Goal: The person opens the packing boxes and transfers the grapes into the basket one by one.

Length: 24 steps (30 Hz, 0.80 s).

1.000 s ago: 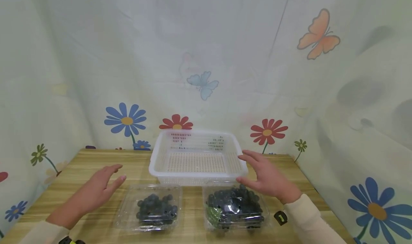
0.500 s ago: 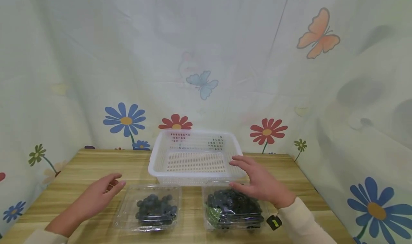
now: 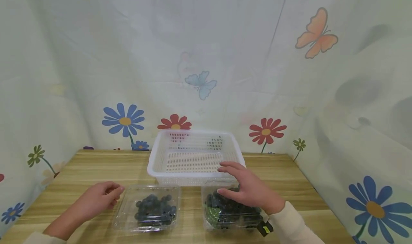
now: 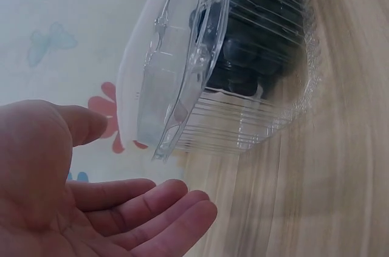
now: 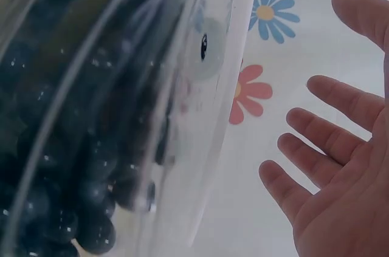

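Note:
Two clear plastic clamshell boxes lie on the wooden table in the head view. The left box holds a small bunch of dark grapes; the right box is fuller of dark grapes and has a green patch at its left side. My left hand is beside the left box's left edge, its fingers loosely bent and holding nothing, as the left wrist view shows too. Over the right box is my right hand, fingers spread and thumb apart, partly covering the grapes. Nothing is in its grasp.
Behind both boxes stands a white perforated plastic basket, with only its slotted bottom visible inside. A flower-print curtain hangs along the table's back and sides. Bare wood shows to the right of the basket.
My right hand has moved left and nearer, from beside the basket's right rim to over the right box. My left hand has come slightly nearer, its fingers bending more. Boxes and basket stay put.

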### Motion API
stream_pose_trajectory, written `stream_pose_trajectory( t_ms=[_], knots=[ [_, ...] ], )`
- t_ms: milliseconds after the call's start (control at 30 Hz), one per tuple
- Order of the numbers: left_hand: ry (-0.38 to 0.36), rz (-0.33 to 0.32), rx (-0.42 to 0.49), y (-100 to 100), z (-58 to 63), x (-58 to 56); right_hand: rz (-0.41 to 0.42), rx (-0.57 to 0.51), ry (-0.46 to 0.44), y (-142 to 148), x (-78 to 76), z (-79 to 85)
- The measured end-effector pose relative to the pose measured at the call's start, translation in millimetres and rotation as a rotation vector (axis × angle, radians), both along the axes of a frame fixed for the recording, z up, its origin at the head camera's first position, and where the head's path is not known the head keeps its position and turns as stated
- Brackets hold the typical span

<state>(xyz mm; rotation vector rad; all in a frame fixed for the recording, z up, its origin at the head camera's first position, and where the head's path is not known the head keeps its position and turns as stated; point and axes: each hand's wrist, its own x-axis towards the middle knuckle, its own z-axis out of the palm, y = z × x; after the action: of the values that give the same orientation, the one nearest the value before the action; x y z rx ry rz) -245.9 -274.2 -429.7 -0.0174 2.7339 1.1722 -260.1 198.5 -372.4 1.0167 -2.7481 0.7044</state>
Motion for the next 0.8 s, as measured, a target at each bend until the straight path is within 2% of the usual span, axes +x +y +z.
stream_pose_trajectory(
  t_ms=[100, 200, 533, 800],
  knots=[
    [-0.04, 0.026, 0.102, 1, -2.7, 0.3, 0.005, 0.003, 0.006, -5, 2.0, -0.3],
    [-0.048, 0.032, 0.142, 1, -4.6, 0.1, 0.018, 0.009, 0.013, -9, 3.7, -0.7],
    [-0.104, 0.048, 0.195, -1, -11.4, -1.1, 0.059, 0.007, 0.031, -26, 8.3, -4.3],
    [-0.135, 0.079, 0.226, 1, -18.5, -1.2, 0.092, 0.004, -0.034, -39, 12.9, -6.0]
  ],
)
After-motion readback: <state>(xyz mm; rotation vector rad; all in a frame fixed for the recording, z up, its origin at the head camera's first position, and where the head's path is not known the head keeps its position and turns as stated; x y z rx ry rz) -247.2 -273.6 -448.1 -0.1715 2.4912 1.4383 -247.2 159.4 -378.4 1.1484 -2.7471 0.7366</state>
